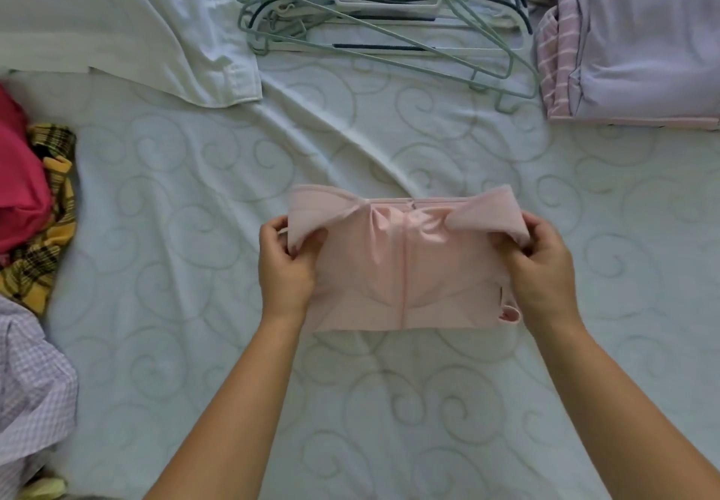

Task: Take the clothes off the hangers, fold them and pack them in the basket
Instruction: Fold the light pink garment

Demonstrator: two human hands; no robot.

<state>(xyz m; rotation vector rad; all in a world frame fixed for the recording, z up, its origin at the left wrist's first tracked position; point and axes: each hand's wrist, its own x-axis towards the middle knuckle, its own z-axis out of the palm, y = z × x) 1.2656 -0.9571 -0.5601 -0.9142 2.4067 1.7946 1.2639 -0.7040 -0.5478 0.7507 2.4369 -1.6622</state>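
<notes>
Item: pink garment point(405, 266), partly folded, lying on the patterned bedsheet point(195, 188); all positions below are given from this garment.

Far left: heap of unfolded clothes point(35, 203) (red, yellow plaid, lilac check).
Upper left: white shirt point(128, 20), spread flat.
Left edge: left hand point(286, 262), fingers and thumb pinching the turned-back upper left corner.
Above: pile of empty hangers point(382, 12).
Right edge: right hand point(539, 262), clamped likewise on the upper right corner.
Upper right: stack of folded clothes point(639, 51).
Basket: not in view.

Orientation: long axis runs left to right; centre seam runs toward and away from the person; folded edge nearest them.

Handling note (a judgement): draw both corners over together, evenly, keeping the seam centred, then press flat.
</notes>
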